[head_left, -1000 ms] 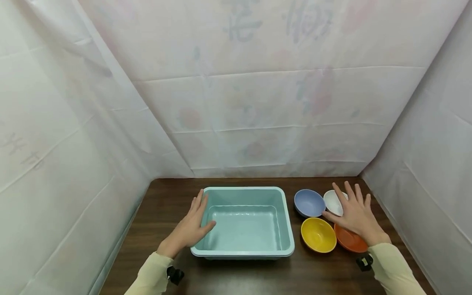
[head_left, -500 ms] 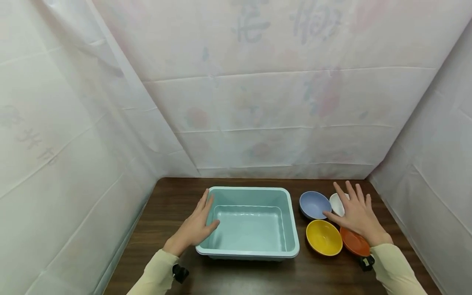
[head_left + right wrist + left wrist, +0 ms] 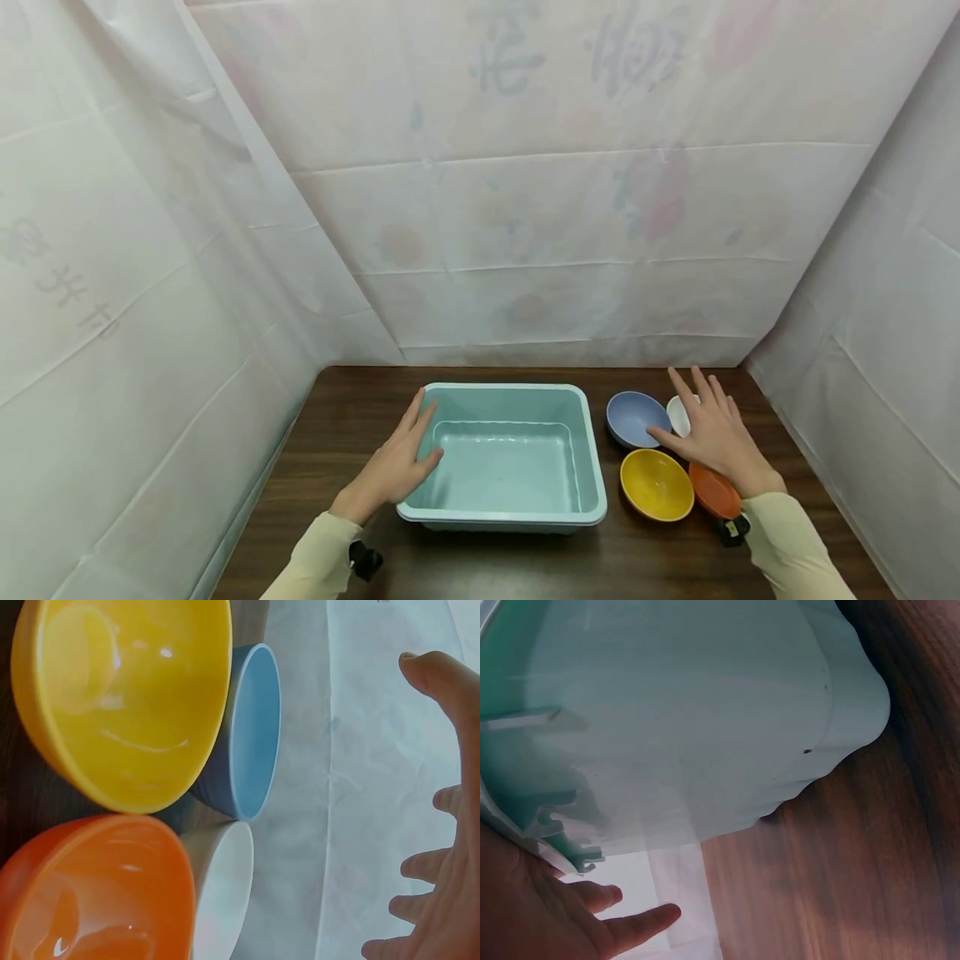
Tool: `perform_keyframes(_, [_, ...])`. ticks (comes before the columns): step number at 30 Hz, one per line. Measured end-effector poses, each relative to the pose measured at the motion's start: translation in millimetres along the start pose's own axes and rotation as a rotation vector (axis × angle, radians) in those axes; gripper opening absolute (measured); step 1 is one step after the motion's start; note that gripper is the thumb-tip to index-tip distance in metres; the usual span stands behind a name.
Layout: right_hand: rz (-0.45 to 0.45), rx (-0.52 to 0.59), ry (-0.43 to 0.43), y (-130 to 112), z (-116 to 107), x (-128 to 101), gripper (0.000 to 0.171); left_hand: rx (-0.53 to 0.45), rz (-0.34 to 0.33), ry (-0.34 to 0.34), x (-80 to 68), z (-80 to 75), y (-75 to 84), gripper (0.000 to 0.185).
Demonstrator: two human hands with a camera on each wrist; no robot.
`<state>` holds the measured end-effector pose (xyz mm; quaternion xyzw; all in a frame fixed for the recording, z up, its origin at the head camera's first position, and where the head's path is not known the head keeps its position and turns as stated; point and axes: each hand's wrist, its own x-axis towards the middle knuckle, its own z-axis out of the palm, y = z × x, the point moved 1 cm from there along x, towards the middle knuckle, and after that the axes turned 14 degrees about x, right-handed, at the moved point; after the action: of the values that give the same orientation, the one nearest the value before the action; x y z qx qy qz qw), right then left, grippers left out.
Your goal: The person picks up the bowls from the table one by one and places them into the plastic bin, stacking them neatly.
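Observation:
A pale teal plastic tub [image 3: 588, 467] sits in the middle of the dark wooden table [image 3: 337, 417]. My left hand [image 3: 397, 462] lies flat against the tub's left rim, fingers straight; the left wrist view shows the tub's outer wall [image 3: 705, 712] and my left hand [image 3: 562, 922]. To the right stand a blue bowl [image 3: 630, 417], a yellow bowl [image 3: 654, 485], an orange bowl [image 3: 712, 492] and a white bowl [image 3: 677, 414]. My right hand [image 3: 712, 433] hovers spread above the orange and white bowls. The right wrist view shows the yellow bowl [image 3: 112, 705], blue bowl [image 3: 251, 735], orange bowl [image 3: 97, 892], white bowl [image 3: 221, 892] and my right hand [image 3: 442, 825].
White sheets [image 3: 525, 208] wall the table in at the back and on both sides. Bare wood shows left of the tub and along the front edge [image 3: 487, 567].
My right hand has shifted slightly toward the back of the table, over the white bowl. The head view has moved a little; the left hand stays on the tub.

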<state>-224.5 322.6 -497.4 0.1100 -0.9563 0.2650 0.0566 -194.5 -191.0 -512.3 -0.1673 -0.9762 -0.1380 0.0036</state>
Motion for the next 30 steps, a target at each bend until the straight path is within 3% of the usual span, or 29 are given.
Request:
perform_keyframes(9, [-0.009, 0.062, 0.022, -6.3, 1.4, 9.5, 0.112, -0.044, 0.011, 0.022, 0.8, 2.4, -2.0, 0.076])
perform_keyframes(18, [-0.012, 0.114, -0.062, -23.4, 3.2, 27.3, 0.111, -0.042, 0.017, 0.021, 2.8, 1.7, -2.9, 0.07])
perform_keyframes(30, [0.005, 0.077, -0.134, -28.7, 12.3, 45.9, 0.108, -0.051, 0.02, 0.001, 1.8, 1.6, -1.8, 0.064])
